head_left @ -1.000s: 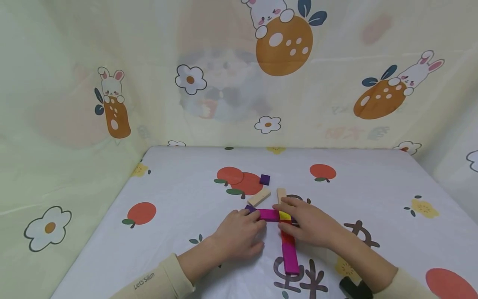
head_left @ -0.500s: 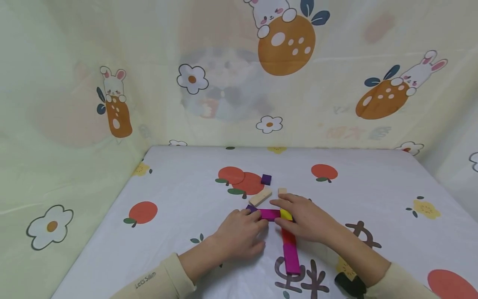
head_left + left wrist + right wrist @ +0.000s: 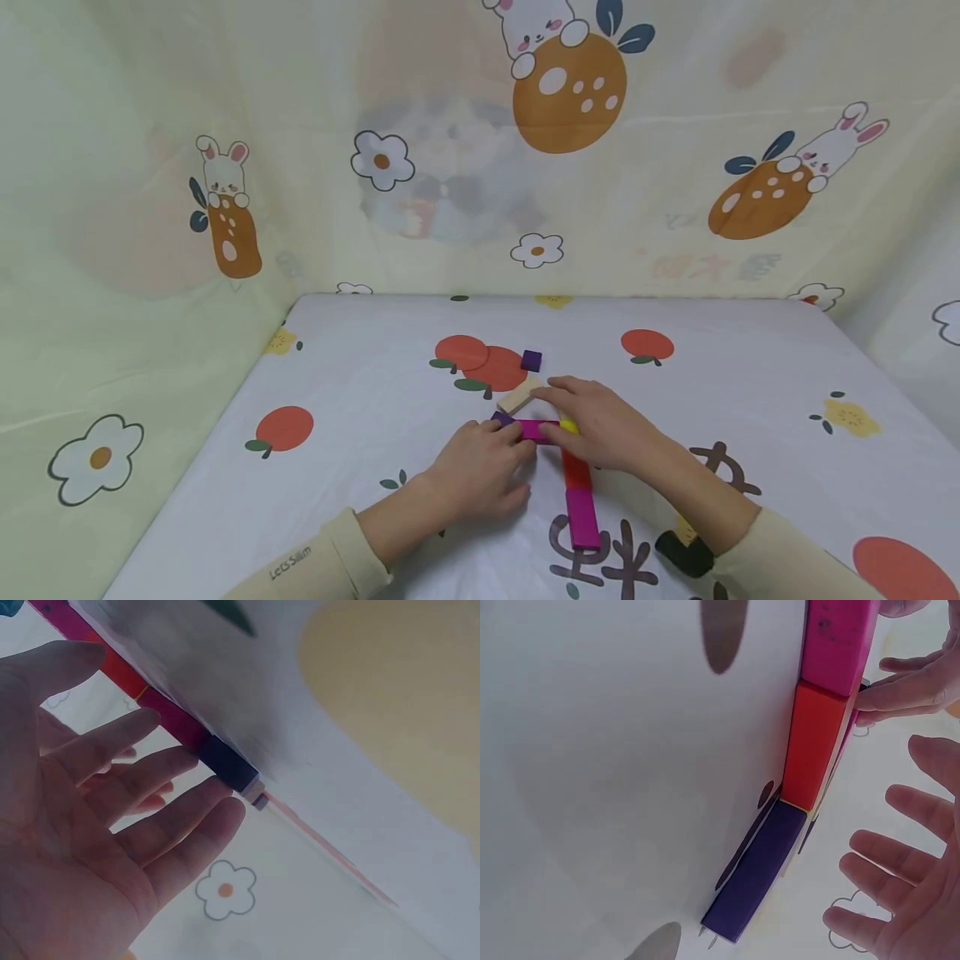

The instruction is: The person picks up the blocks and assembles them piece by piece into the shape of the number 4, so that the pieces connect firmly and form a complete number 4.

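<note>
Painted wooden blocks lie end to end on the tabletop: a magenta block [image 3: 582, 518] nearest, a red block [image 3: 577, 472], then a yellow block [image 3: 569, 426] mostly covered. Leftward run another magenta block [image 3: 534, 431] and a dark purple block [image 3: 502, 418]. My left hand [image 3: 480, 468] touches this purple block with its fingertips, fingers spread loosely in the left wrist view. My right hand [image 3: 600, 423] reaches over the yellow and left magenta blocks, fingers relaxed, nothing between them in the right wrist view. That view shows a long purple block [image 3: 757, 870], hidden under the hand in the head view.
Behind the row lies a bare wooden block [image 3: 517, 398], its far end close to the right fingertips. Farther back sits a small purple block [image 3: 531, 360]. A fruit-print cloth [image 3: 360, 367] covers the table, and a patterned curtain [image 3: 450, 250] rises behind it.
My right hand has shifted left and slightly away, from the yellow block toward the bare wooden block. It now covers the second bare block seen earlier. My left hand has stayed put.
</note>
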`<state>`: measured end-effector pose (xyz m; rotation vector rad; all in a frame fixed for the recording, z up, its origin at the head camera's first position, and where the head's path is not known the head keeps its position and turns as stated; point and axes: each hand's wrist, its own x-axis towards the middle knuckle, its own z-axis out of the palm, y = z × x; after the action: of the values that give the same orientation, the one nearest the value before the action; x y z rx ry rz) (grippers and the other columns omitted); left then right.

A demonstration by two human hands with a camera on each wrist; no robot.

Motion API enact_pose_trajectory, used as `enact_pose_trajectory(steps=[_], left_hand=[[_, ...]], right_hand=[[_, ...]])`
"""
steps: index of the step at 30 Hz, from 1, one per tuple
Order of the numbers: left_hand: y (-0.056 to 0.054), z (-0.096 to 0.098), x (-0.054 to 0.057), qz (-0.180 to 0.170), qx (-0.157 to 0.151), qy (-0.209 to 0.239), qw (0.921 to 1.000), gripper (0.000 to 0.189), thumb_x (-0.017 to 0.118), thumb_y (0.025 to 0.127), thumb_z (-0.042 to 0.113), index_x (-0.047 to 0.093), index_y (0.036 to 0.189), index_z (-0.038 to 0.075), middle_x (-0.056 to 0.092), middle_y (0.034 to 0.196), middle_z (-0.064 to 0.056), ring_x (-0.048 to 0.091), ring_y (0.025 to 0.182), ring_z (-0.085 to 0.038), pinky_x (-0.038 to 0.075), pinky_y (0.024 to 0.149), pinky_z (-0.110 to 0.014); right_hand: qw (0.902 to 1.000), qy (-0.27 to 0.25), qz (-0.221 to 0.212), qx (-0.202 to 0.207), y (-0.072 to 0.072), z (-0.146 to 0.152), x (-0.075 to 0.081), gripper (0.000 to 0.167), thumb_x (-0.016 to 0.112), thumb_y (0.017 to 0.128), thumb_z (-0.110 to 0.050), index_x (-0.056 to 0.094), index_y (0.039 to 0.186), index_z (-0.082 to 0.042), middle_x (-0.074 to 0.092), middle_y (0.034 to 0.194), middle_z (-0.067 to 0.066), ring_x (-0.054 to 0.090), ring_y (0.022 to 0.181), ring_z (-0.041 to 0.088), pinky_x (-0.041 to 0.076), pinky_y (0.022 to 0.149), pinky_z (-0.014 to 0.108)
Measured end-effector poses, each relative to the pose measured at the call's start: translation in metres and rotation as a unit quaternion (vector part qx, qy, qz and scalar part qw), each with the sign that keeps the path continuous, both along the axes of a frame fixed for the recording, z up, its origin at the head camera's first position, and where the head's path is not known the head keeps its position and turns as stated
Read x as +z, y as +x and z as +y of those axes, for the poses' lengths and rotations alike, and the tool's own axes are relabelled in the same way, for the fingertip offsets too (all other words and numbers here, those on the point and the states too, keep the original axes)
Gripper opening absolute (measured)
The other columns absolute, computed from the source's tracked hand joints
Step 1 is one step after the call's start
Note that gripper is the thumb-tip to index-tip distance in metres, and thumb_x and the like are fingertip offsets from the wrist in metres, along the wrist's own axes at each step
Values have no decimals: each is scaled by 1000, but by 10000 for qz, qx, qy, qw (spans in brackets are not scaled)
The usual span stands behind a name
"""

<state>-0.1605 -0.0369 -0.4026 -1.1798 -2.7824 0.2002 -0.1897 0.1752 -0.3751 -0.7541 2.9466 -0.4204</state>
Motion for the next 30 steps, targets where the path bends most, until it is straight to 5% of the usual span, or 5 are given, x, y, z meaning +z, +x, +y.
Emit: enact_pose_trajectory(steps=[9, 30], left_hand=[[0, 1, 0, -193, 105, -48, 9997, 42, 67, 93, 54, 70, 125, 27, 69, 123, 5, 65, 103, -15, 57, 82, -28], [0, 1, 1, 2, 41, -95, 9999, 41, 68, 92, 55, 72, 122, 28, 70, 117, 5, 65, 97, -13, 55, 75, -25]], right_hand=[[9999, 45, 11, -99, -7, -6, 0, 55, 71, 95, -37, 60, 146, -19, 57, 148, 17, 54, 136, 41, 51, 103, 61], [9994, -59, 236, -244, -22, -22, -1, 55, 72, 95, -36, 61, 144, -15, 60, 143, 17, 57, 133, 39, 53, 102, 58]])
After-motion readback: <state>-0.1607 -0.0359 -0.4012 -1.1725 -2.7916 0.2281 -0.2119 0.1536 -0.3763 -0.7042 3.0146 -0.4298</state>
